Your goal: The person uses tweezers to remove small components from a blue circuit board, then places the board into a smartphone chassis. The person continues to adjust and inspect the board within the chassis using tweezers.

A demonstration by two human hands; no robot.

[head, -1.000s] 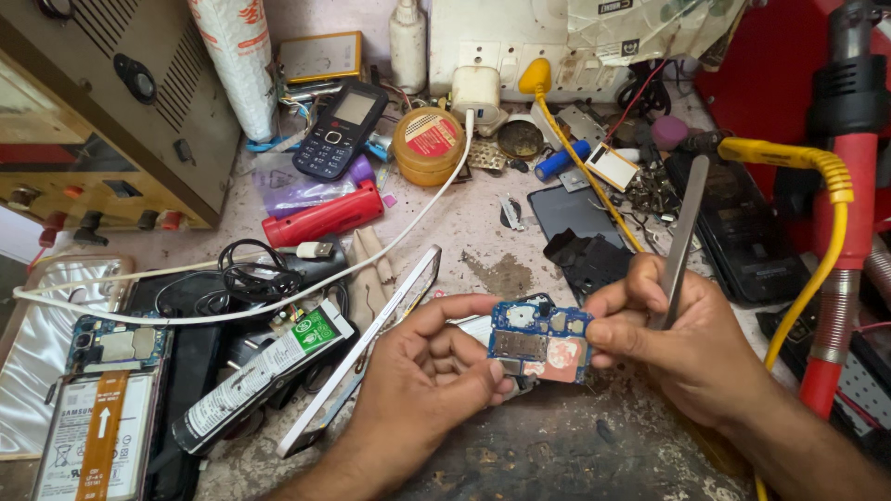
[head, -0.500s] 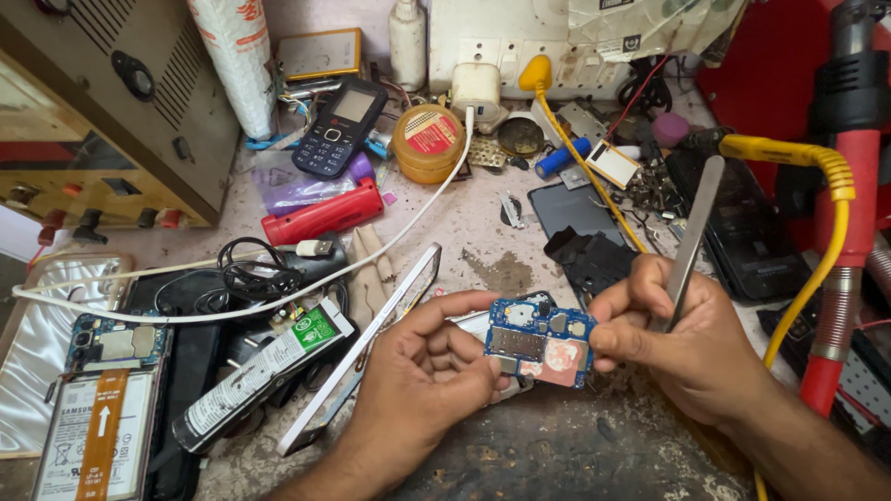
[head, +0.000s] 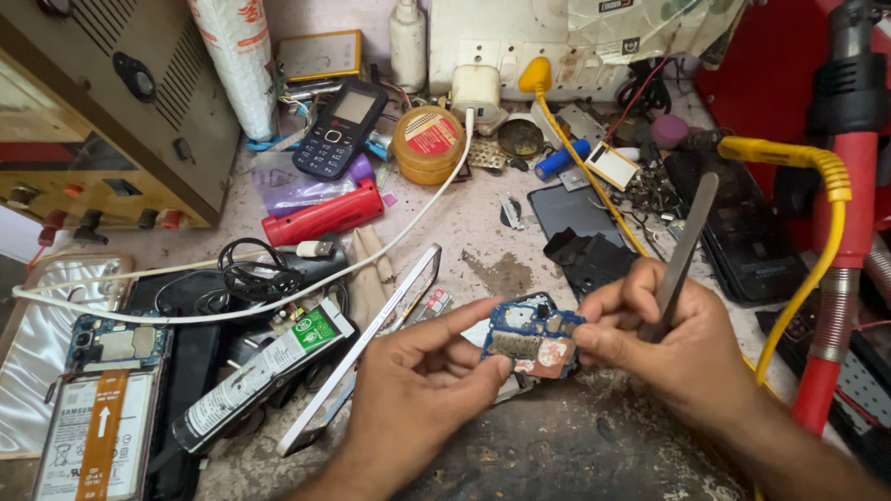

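A small blue circuit board (head: pixel 531 336) with metal shields is held just above the worn workbench, near its front. My left hand (head: pixel 422 394) pinches the board's left edge between thumb and fingers. My right hand (head: pixel 682 348) steadies the board's right edge with its fingertips and grips metal tweezers (head: pixel 685 250), whose flat handle points up and to the right. The tweezer tips are hidden behind my fingers.
A white phone frame (head: pixel 367 348) leans beside my left hand, next to a white tube (head: pixel 264 371) and an opened phone (head: pixel 97 408). A keypad phone (head: pixel 339 125), red tool (head: pixel 320 215), solder paste tin (head: pixel 429 144), white cable (head: pixel 232 311), yellow cable (head: pixel 807 269) and red hot-air handle (head: pixel 840 278) crowd the bench.
Both hands have shifted slightly with the board, and the tweezers' handle leans a bit more to the right. The grip on the board is the same.
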